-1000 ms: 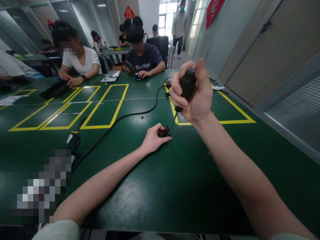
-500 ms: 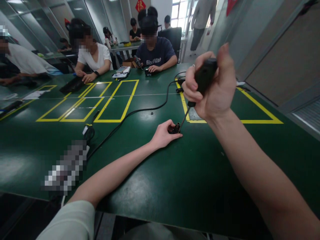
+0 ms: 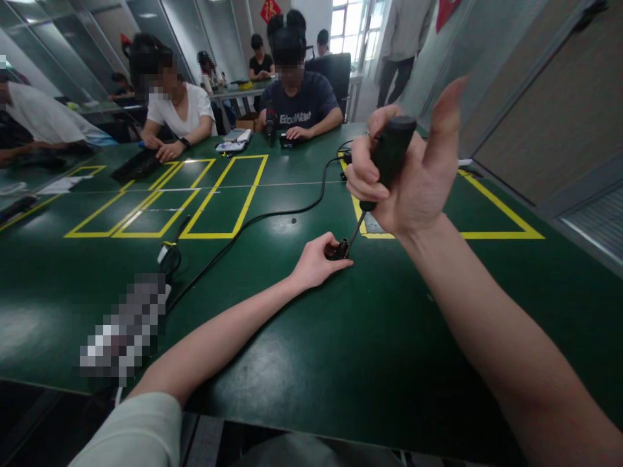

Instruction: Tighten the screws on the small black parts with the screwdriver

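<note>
My right hand (image 3: 403,168) is wrapped round the dark handle of a screwdriver (image 3: 393,152), with the thumb raised off it. The thin metal shaft slants down to the left, and its tip meets a small dark part with a short metal post (image 3: 343,247). That part lies low at the table surface, pinched between the thumb and fingers of my left hand (image 3: 318,259). My fingers partly cover it, so its exact kind and the contact at the tip cannot be made out.
A black cable (image 3: 272,213) curves across the green table (image 3: 292,344). Yellow tape (image 3: 250,198) marks rectangles on it. A pixelated block (image 3: 126,324) lies at left near a small cable bundle (image 3: 169,256). Co-workers sit across the table; one holds a dark tool (image 3: 269,122).
My right thumb has lifted and straightened away from the screwdriver handle, which has tilted slightly. My left hand keeps its pinch. The whole view has shifted slightly.
</note>
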Available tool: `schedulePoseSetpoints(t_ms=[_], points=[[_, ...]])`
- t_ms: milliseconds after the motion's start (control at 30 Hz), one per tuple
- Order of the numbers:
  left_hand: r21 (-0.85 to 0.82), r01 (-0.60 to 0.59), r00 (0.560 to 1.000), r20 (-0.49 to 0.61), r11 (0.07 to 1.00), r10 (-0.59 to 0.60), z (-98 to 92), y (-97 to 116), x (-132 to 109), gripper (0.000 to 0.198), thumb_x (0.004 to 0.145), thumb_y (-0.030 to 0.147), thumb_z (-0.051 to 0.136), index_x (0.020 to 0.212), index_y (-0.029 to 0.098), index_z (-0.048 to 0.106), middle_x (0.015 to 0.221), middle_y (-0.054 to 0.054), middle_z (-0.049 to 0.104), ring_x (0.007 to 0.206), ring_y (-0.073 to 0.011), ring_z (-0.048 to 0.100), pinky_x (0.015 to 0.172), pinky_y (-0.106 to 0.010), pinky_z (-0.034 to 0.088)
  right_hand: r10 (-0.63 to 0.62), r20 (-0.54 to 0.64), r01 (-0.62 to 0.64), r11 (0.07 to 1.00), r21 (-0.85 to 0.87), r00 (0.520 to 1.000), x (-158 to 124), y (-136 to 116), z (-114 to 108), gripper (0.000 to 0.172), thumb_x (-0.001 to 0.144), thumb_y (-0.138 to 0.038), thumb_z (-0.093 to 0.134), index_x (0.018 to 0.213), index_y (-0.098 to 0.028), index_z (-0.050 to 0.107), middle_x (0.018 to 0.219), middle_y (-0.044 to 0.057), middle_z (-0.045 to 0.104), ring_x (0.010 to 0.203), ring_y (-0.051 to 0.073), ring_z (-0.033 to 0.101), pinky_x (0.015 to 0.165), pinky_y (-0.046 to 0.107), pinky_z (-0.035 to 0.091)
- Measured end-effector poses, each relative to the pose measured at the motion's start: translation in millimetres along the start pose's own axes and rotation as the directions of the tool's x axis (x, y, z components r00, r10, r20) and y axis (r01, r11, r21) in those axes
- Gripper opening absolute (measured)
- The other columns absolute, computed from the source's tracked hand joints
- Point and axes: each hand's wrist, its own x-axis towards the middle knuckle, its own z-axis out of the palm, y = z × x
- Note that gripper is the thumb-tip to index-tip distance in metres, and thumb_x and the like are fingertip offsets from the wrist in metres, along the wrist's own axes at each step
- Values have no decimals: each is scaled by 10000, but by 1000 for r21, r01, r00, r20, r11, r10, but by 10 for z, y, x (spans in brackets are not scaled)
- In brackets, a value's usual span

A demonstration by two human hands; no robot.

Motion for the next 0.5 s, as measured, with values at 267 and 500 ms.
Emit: schedulePoseSetpoints(t_ms=[267,500], points=[[-13,4,1000,2,1000,-3,-15,12,-10,377,694,322,894,800,192,556,803,24,624,753,-157,579,742,-291,470,39,-27,-39,999,11,999,68,35,-29,575,937,-702,551,663,-196,539,540,-41,390,445,66,379,422,215,264],[-3,7,1000,8,1000,-7,-22,16,-14,361,704,324,886,805,191,567,817,18,645,750,-159,585,745,-297,476,-31,-103,31,1000,2,994,8,50,39,617,839,-841,542,703,-245,464,432,-97,247,348,60,107,360,251,56]])
